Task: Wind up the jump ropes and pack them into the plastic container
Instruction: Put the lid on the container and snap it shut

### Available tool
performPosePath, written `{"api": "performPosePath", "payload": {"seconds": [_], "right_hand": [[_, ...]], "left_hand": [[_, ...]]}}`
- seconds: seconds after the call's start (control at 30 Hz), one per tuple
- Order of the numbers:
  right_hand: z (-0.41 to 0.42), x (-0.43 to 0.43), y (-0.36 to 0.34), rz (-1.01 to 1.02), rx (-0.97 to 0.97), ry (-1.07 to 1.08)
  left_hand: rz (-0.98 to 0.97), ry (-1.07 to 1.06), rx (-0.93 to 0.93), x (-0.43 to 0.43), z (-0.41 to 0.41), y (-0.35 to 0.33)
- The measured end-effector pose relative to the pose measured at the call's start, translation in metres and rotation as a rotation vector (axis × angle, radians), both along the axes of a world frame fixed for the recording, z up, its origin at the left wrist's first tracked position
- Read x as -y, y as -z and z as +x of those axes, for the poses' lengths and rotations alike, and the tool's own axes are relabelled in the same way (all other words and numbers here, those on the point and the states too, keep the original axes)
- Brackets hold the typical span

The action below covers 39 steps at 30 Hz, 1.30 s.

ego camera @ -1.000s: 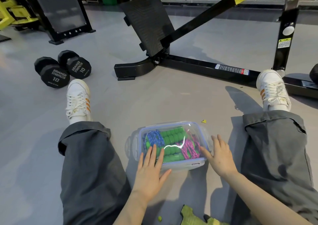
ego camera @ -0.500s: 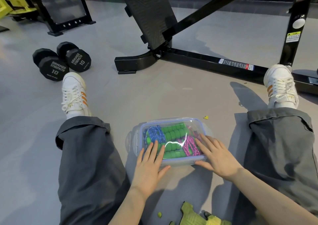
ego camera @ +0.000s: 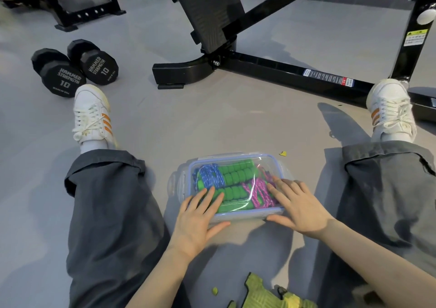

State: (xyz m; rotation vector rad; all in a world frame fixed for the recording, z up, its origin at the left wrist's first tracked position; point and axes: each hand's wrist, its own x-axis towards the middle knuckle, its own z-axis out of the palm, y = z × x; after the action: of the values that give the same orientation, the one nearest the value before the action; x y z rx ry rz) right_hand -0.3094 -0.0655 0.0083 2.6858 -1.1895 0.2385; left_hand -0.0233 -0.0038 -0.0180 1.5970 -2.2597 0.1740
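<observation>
A clear plastic container [ego camera: 236,158] with a blue-rimmed lid sits on the grey floor between my outstretched legs. Through the lid I see wound jump ropes: a blue cord [ego camera: 210,176], a pink cord [ego camera: 258,191] and green foam handles [ego camera: 237,173]. My left hand [ego camera: 197,220] lies flat on the lid's near left corner, fingers straight. My right hand [ego camera: 298,204] presses flat on the lid's right side, fingers spread, thumb along the near edge.
Two black 10 dumbbells [ego camera: 75,68] lie at the far left beside my left shoe [ego camera: 93,115]. A black gym machine frame [ego camera: 271,72] crosses the floor ahead, by my right shoe [ego camera: 390,109]. A yellow-green object [ego camera: 269,294] lies near my body.
My right hand moved from beside the container's right edge onto the lid and now presses there. The left hand stayed on the lid. The view tilted down and closer.
</observation>
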Motion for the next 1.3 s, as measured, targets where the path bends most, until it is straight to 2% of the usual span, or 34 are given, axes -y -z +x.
{"api": "performPosePath", "payload": {"seconds": [0.13,0.23,0.53,0.9,1.03,1.1,1.23,1.3], "right_hand": [[-0.002,-0.006,0.001,0.066,0.082,0.028],[-0.001,-0.008,-0.001,0.098,0.074,0.033],[-0.004,-0.002,0.001,0.26,0.058,0.043],[0.001,-0.001,0.007,0.089,0.056,0.029],[0.0,-0.002,0.003,0.135,0.019,0.006],[0.001,-0.003,-0.007,0.243,0.116,0.038],[0.02,0.016,-0.03,0.428,0.52,0.245],[0.029,0.033,-0.034,0.431,0.518,0.346]], "left_hand": [[0.129,0.02,0.056,-0.007,0.005,-0.004],[0.171,0.022,0.108,-0.009,0.007,-0.007],[0.221,-0.012,0.045,-0.006,0.005,-0.011],[0.223,0.002,-0.012,-0.003,0.001,-0.013],[0.305,-0.017,-0.006,-0.008,-0.001,-0.016],[0.315,-0.017,0.018,-0.011,0.001,-0.017],[0.267,-0.024,0.143,-0.009,-0.003,-0.015],[0.288,-0.074,0.161,-0.006,-0.015,-0.018]]}}
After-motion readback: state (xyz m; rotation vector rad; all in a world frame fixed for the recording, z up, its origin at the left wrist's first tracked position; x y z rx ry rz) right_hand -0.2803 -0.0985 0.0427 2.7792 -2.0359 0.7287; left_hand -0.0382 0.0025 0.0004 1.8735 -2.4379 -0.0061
